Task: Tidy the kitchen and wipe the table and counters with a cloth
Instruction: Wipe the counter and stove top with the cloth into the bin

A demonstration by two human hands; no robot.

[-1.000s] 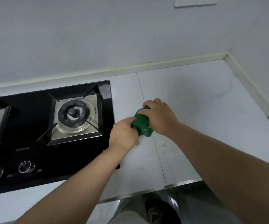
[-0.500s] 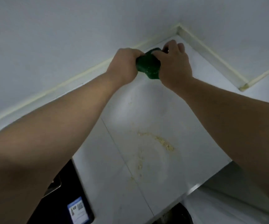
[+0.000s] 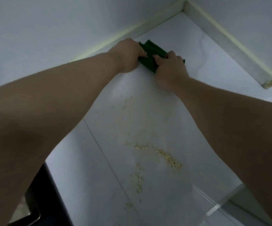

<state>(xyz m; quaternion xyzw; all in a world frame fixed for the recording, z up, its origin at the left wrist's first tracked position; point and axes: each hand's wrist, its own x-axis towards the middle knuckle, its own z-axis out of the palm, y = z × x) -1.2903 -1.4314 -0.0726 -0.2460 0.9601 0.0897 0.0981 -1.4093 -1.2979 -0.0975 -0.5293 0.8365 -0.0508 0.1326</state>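
Left hand [image 3: 128, 54] and right hand [image 3: 169, 67] both grasp the folded green cloth [image 3: 150, 53] near the white counter's [image 3: 213, 59] back edge, apparently positioned to drag yellowish crumbs [image 3: 168, 158] forward.

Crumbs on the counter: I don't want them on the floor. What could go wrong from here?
1. The left hand and right hand grip the cloth by the back wall; the crumbs lie between it and the front edge of the counter, so a pull toward the body could sweep them off.
2. The cloth is bunched, narrower than the crumb scatter; one pass may miss some.
3. Some could lodge in the seam.
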